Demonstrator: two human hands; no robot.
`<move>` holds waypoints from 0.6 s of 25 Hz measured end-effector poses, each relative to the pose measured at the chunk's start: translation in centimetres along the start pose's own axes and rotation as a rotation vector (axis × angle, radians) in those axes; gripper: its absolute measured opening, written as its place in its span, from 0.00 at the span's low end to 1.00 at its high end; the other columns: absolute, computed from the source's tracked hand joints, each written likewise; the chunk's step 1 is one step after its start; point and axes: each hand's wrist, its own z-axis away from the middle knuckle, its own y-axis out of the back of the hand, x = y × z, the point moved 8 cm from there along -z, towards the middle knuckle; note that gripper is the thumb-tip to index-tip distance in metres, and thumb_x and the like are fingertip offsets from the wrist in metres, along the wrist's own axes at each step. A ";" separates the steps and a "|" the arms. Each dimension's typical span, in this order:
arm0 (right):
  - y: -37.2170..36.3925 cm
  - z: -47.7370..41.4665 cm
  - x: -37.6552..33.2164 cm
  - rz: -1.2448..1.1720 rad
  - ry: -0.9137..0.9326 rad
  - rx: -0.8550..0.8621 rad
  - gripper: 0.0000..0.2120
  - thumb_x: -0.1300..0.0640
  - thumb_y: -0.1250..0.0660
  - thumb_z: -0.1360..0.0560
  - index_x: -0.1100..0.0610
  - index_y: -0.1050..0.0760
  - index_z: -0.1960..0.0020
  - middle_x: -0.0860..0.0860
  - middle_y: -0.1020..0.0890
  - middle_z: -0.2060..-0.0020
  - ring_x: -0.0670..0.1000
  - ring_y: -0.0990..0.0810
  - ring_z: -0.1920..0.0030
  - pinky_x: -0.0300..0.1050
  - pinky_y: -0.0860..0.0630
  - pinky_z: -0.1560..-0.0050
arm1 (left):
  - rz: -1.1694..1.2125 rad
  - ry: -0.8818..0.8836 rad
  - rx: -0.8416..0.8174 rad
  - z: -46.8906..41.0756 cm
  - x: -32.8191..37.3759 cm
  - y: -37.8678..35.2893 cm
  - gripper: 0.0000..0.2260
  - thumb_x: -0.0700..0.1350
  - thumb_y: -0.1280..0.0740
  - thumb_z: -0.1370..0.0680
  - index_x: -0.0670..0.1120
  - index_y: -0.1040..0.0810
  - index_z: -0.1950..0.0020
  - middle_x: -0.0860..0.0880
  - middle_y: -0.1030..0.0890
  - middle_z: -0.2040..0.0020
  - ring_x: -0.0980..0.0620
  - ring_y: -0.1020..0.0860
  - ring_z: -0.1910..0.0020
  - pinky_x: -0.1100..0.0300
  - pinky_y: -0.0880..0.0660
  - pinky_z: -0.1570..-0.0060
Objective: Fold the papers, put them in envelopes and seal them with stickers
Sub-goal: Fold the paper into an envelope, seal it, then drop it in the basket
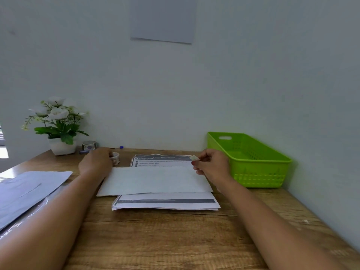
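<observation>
**Sticker held above an envelope on printed sheets**

Centre frame: a white envelope (pixel 155 181) lies across a stack of printed papers (pixel 165 203) on the wooden desk (pixel 165 240). The right hand (pixel 213 165) pinches a small sticker (pixel 194 157) between thumb and fingertips. The left hand (pixel 96 161), left of centre, curls on a sticker roll (pixel 115 158). A green basket (pixel 253 162) stands at right.
</observation>
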 end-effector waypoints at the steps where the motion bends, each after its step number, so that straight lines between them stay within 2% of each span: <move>1: 0.1 -0.1 -0.5 0.121 0.077 0.018 0.11 0.66 0.26 0.32 0.54 0.25 0.64 0.53 0.19 0.66 0.51 0.19 0.65 0.42 0.20 0.67 | 0.005 0.047 0.005 -0.3 -1.2 -0.2 0.10 0.43 0.40 0.21 0.48 0.23 0.44 0.43 0.20 0.48 0.44 0.22 0.50 0.54 0.28 0.60; 3: 0.1 0.2 -1.9 0.329 0.244 0.043 0.13 0.65 0.27 0.32 0.50 0.25 0.67 0.46 0.20 0.68 0.50 0.20 0.64 0.41 0.22 0.64 | -0.002 0.114 0.019 -0.4 -2.6 -0.2 0.11 0.42 0.39 0.22 0.47 0.24 0.42 0.42 0.21 0.47 0.43 0.23 0.49 0.53 0.26 0.57; 5: -0.2 1.1 -3.3 0.442 0.411 0.058 0.11 0.66 0.29 0.32 0.51 0.23 0.66 0.43 0.22 0.67 0.48 0.22 0.64 0.37 0.26 0.63 | -0.052 0.148 0.036 0.0 -2.3 0.3 0.12 0.43 0.37 0.23 0.46 0.26 0.40 0.41 0.23 0.44 0.42 0.25 0.44 0.50 0.27 0.52; 7: -0.5 1.9 -4.4 0.493 0.520 0.082 0.10 0.68 0.32 0.32 0.53 0.21 0.64 0.44 0.22 0.64 0.47 0.23 0.64 0.39 0.26 0.62 | -0.076 0.077 0.094 0.5 -0.1 1.6 0.13 0.45 0.36 0.23 0.48 0.27 0.39 0.43 0.25 0.40 0.43 0.28 0.41 0.48 0.30 0.47; 9: -0.6 2.3 -5.0 0.516 0.557 0.102 0.11 0.67 0.33 0.33 0.52 0.21 0.64 0.43 0.24 0.62 0.46 0.24 0.64 0.41 0.26 0.62 | 0.114 -0.093 0.131 1.3 3.9 3.1 0.09 0.45 0.36 0.22 0.50 0.24 0.42 0.46 0.23 0.40 0.46 0.25 0.44 0.52 0.29 0.49; 10: -0.6 2.4 -5.1 0.514 0.560 0.105 0.11 0.67 0.33 0.32 0.52 0.21 0.64 0.42 0.24 0.61 0.45 0.24 0.64 0.42 0.26 0.62 | 0.300 -0.176 0.078 1.9 6.3 3.4 0.07 0.46 0.36 0.22 0.50 0.22 0.45 0.48 0.21 0.43 0.49 0.24 0.49 0.56 0.29 0.53; 12: -0.7 2.4 -5.2 0.471 0.544 0.092 0.12 0.67 0.33 0.32 0.50 0.21 0.64 0.43 0.23 0.60 0.46 0.23 0.63 0.44 0.26 0.62 | 0.647 -0.303 -0.149 4.2 11.6 3.1 0.06 0.46 0.36 0.22 0.50 0.20 0.49 0.50 0.19 0.48 0.50 0.23 0.54 0.58 0.28 0.53; 15: -0.3 2.1 -4.9 0.365 0.471 0.089 0.14 0.65 0.31 0.32 0.47 0.22 0.67 0.44 0.22 0.62 0.47 0.22 0.64 0.44 0.25 0.63 | 0.859 -0.339 -0.453 8.0 16.4 2.1 0.08 0.50 0.35 0.22 0.49 0.22 0.46 0.50 0.18 0.51 0.50 0.20 0.54 0.57 0.24 0.53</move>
